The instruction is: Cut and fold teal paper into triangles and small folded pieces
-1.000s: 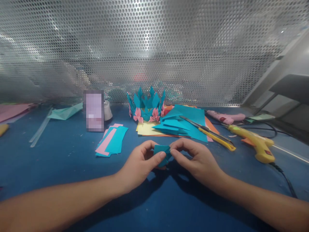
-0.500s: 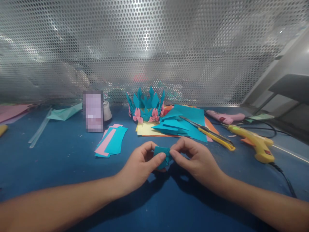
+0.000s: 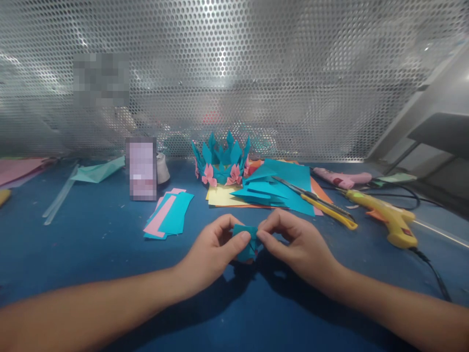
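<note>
A small folded piece of teal paper (image 3: 245,249) is held above the blue table in front of me. My left hand (image 3: 216,244) grips it from the left, thumb lying across its front face and fingers behind. At its right edge, the thumb and forefinger of my right hand (image 3: 293,237) pinch the paper. Beyond my hands stands a teal paper crown (image 3: 222,161) with pointed leaves and pink folded flowers around its lower rim. Left of them lie cut strips of teal and pink paper (image 3: 169,215).
Teal sheets (image 3: 289,188) lie over yellow and orange paper behind my right hand, with a yellow utility knife (image 3: 330,210) on top. Farther right are a yellow glue gun (image 3: 392,215) and a pink one (image 3: 342,177). A perforated metal panel (image 3: 234,73) closes the back.
The teal paper has tilted slightly and sits a little lower in my fingers. My right fingertips have shifted slightly along its edge; the things on the table stay put.
</note>
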A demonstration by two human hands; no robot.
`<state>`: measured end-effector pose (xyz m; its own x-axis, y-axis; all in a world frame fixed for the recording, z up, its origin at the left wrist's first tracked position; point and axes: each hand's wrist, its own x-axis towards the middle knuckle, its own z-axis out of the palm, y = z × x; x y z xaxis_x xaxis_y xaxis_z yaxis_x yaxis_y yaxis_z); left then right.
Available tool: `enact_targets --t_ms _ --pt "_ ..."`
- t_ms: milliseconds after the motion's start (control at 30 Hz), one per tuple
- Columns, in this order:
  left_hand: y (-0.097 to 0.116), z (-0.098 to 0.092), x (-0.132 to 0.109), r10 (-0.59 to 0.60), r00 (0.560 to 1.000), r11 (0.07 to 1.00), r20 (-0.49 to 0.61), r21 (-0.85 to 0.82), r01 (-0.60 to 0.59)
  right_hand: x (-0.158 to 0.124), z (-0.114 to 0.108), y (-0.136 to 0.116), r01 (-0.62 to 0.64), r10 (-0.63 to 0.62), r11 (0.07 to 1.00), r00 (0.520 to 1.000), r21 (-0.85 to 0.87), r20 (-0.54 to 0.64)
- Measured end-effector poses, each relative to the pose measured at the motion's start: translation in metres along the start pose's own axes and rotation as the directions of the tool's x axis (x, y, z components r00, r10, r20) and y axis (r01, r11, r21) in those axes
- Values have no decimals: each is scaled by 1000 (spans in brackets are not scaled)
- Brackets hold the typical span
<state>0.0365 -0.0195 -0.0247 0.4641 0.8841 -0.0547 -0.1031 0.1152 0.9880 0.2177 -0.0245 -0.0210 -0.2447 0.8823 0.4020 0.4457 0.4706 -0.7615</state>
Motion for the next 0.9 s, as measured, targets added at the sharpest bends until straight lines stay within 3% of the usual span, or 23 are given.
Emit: enact_targets --t_ms 200,600,900 --pt "2 -2 1 -31 999 986 -38 161 36 1 -3 -6 150 -144 987 985 -52 92" --pt "-3 -4 2 62 998 983 15 173 -64 0 0 -4 69 -69 998 996 -6 58" --pt "-4 -4 0 35 999 986 23 162 -39 -1 1 -1 31 -35 998 997 48 73"
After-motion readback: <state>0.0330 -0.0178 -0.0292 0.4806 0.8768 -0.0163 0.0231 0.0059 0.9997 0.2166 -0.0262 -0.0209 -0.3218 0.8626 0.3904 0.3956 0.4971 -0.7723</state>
